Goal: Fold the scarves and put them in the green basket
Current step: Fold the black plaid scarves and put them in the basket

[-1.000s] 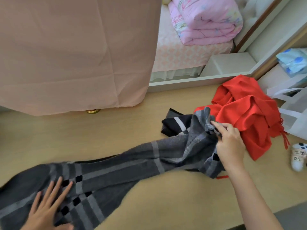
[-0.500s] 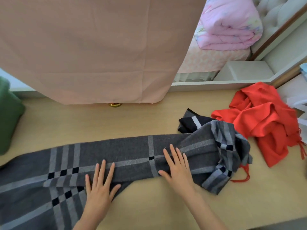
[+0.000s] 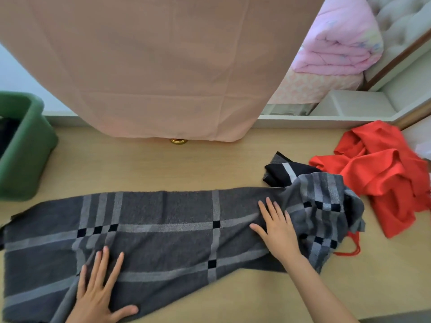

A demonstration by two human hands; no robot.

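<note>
**Inspector A:** Grey checked scarf [image 3: 168, 229] first. We find it laid lengthwise across the pale wooden surface [image 3: 163, 169]. Its left and middle parts are spread out, with a few creases near the front edge, and its right end is bunched in loose folds.

**Inspector B:** We concur. And the hands?

**Inspector A:** Both rest on that scarf. The left hand [image 3: 98, 297] lies palm down on the near left part. The right hand [image 3: 278, 231] lies palm down just short of the bunched end. We record the fingers [image 3: 271, 210] of both as straight and spread, pressing the cloth and grasping nothing.

**Inspector B:** The green basket [image 3: 25, 159]?

**Inspector A:** It stands upright on the surface at the far left, near the scarf's far left corner. Something dark sits inside, and we cannot tell what.

**Inspector B:** Other scarves?

**Inspector A:** A red scarf [image 3: 384, 173] lies crumpled at the right, just beside the bunched end. A black scarf [image 3: 282, 171] with a pale stripe lies between the two, partly under the grey folds.

**Inspector B:** Surroundings?

**Inspector A:** A pink curtain [image 3: 151, 66] hangs behind the surface, with a small brass fitting [image 3: 178, 141] at its hem. To the right, a folded pink quilt [image 3: 338, 43] lies on a bed.
</note>
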